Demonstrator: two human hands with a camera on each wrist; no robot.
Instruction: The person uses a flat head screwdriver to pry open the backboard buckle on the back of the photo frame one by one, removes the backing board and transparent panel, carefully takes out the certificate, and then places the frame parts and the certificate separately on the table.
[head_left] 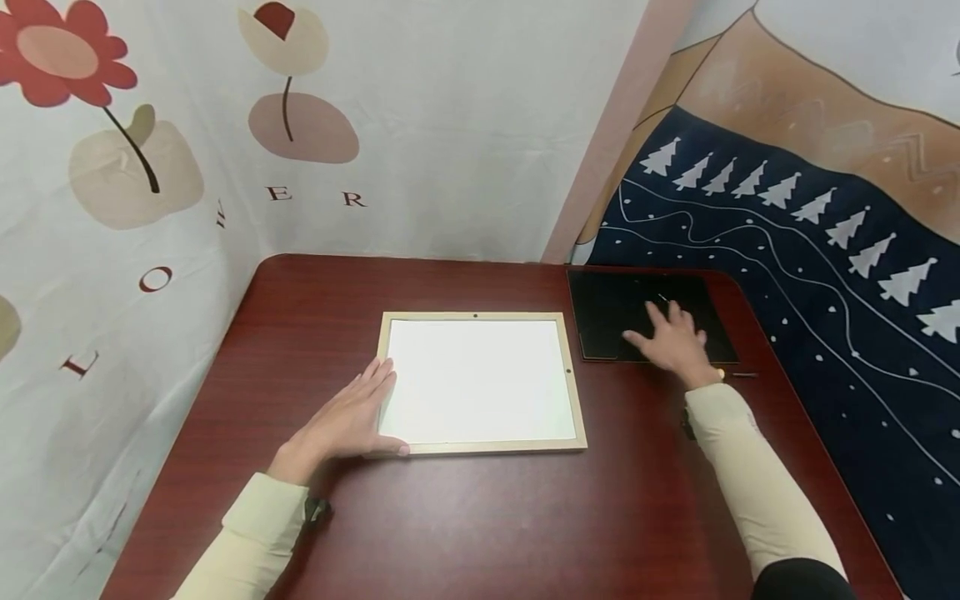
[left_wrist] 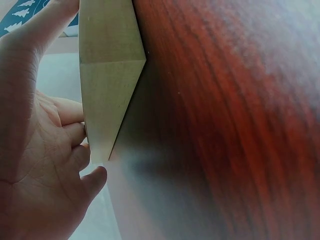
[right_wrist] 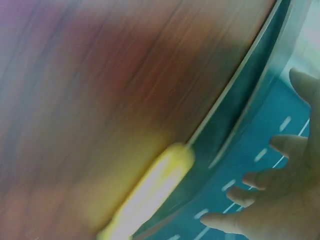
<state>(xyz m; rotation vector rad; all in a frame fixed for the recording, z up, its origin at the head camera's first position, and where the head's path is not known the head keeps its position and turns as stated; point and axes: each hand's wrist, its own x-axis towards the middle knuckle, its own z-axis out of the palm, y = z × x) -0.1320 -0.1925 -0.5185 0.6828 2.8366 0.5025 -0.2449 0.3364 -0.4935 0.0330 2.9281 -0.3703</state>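
A white board (head_left: 480,383) in a pale wooden frame lies flat on the dark red table (head_left: 480,517). My left hand (head_left: 348,417) rests at its near left corner, fingers along the left side and thumb on the near side. The left wrist view shows the frame's pale wooden edge (left_wrist: 107,75) beside the fingers. My right hand (head_left: 675,343) is spread above a black panel (head_left: 611,317) at the back right, holding nothing. A yellow-handled tool (right_wrist: 155,195) with a thin dark shaft lies beside that panel, close to the right wrist.
A white cloth (head_left: 450,125) printed with flowers and letters hangs behind and to the left of the table. To the right hangs a dark blue cloth (head_left: 825,275) with white trees. The black panel lies near the table's back right corner.
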